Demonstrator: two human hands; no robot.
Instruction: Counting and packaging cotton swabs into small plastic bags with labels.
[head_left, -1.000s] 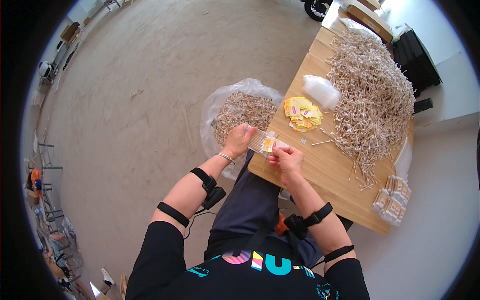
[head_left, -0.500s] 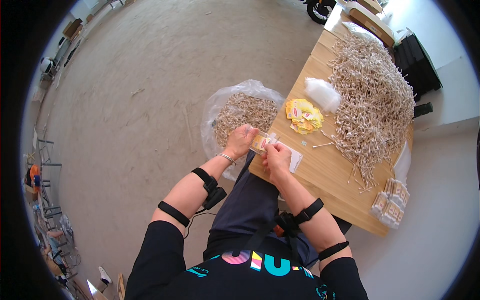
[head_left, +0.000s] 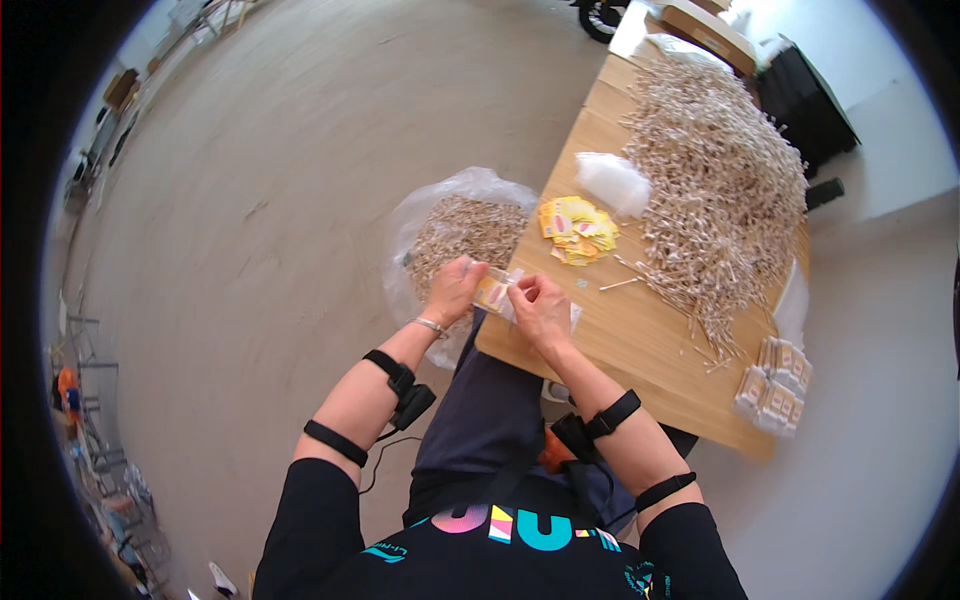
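Over the table's near left corner, my left hand (head_left: 455,290) grips one end of a small clear plastic bag (head_left: 492,292) with a yellow-orange card in it. My right hand (head_left: 542,310) pinches the bag's other end, its fingers curled together. Whether cotton swabs lie behind the card is too small to tell. Partly hidden beneath my right hand is a whitish flat piece (head_left: 575,316) on the tabletop. Just beyond my hands lie a pile of yellow printed cards (head_left: 578,230) and a stack of clear bags (head_left: 613,184).
A large heap of cotton swabs (head_left: 715,170) covers much of the wooden table (head_left: 640,345). Filled packets (head_left: 775,385) are stacked at its right edge. Left of the table stands a clear sack of swabs (head_left: 405,220). Black crates (head_left: 808,100) stand by the wall.
The whole view has shifted, so the table sits further left in the picture. Both hands still hold the bag, and my right fingers have shifted slightly at its end.
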